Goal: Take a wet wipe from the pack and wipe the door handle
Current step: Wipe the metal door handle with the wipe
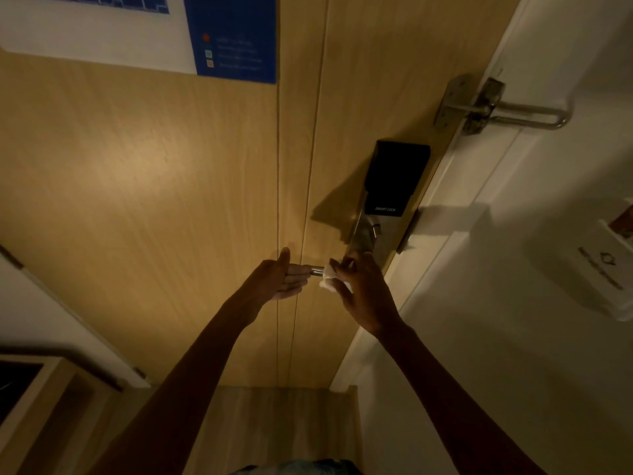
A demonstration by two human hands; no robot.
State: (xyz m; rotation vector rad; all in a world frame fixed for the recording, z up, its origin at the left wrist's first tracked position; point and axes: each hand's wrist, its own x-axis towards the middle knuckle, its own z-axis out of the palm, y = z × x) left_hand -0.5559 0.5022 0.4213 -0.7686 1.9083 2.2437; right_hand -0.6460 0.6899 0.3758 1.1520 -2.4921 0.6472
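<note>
A metal lever door handle (317, 270) sticks out leftward from the smart lock plate (380, 231) on a wooden door (154, 166). My right hand (363, 289) is shut on a crumpled white wet wipe (329, 278), pressing it around the handle's middle. My left hand (281, 279) is open, palm facing right, with its fingertips touching the free end of the handle. The wipe pack is not in view.
A black smart lock box (397, 176) sits above the handle. A metal swing-bar door guard (496, 108) bridges the door edge and white frame (479, 200). A blue and white notice (233, 39) hangs on the door. A white card holder (589, 269) is on the right wall.
</note>
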